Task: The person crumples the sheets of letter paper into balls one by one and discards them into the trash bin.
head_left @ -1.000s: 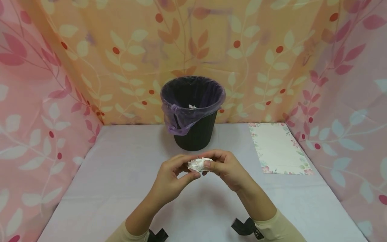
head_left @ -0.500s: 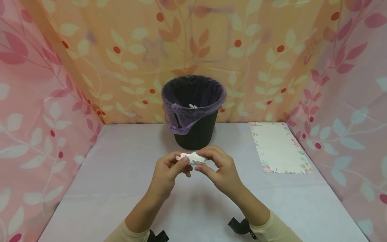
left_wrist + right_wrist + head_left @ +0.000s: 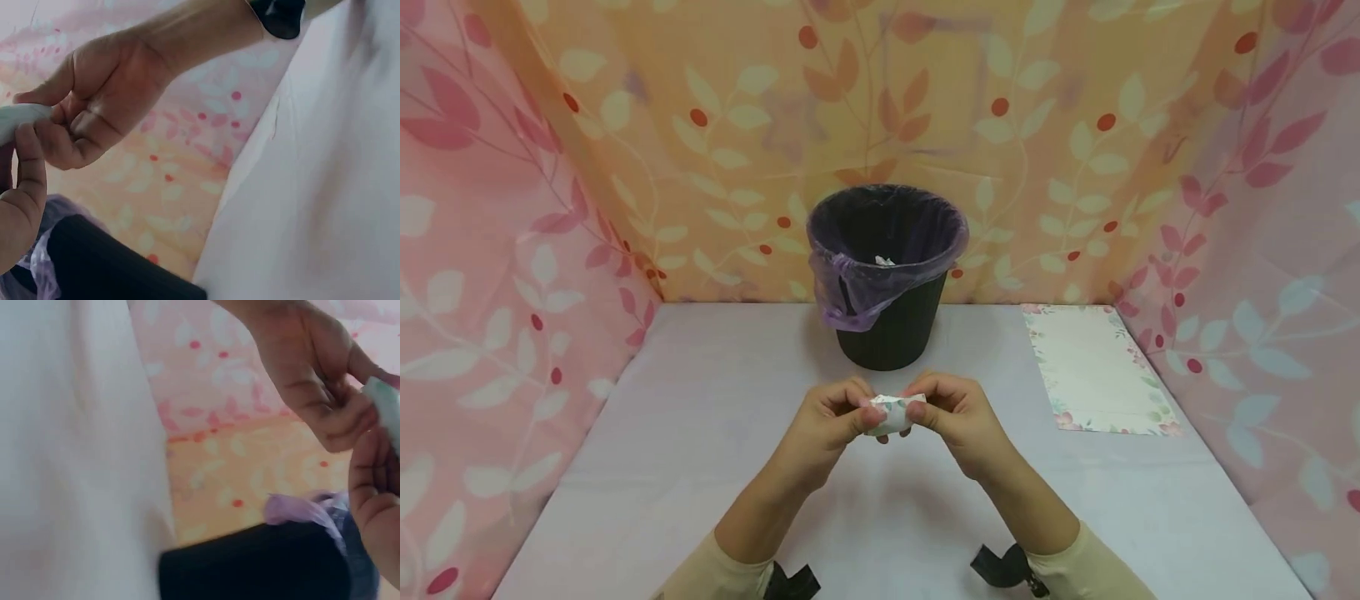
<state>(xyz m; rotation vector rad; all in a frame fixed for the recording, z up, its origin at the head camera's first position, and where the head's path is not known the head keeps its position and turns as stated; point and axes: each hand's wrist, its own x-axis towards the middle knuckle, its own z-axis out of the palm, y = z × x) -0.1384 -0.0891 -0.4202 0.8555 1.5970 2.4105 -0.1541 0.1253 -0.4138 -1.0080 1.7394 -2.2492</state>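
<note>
We pinch a crumpled paper wad (image 3: 891,414) between our left hand (image 3: 829,425) and right hand (image 3: 958,417), just in front of the black bin (image 3: 889,275).

A black bin (image 3: 891,329) stood at the back of my worktop (image 3: 700,467), close to the rear curtain (image 3: 760,125). A purple liner (image 3: 857,287) was folded over its rim and hung down in a bunch on the left side. Something small and white (image 3: 883,261) lay inside the bin. To the right of the bin, well apart from it, a sheet (image 3: 1097,367) with a flowered border lay flat on the worktop, near the right curtain (image 3: 1277,275). The rear curtain was orange with a leaf print; the right one and the left curtain (image 3: 490,275) were pink with the same leaves.
</note>
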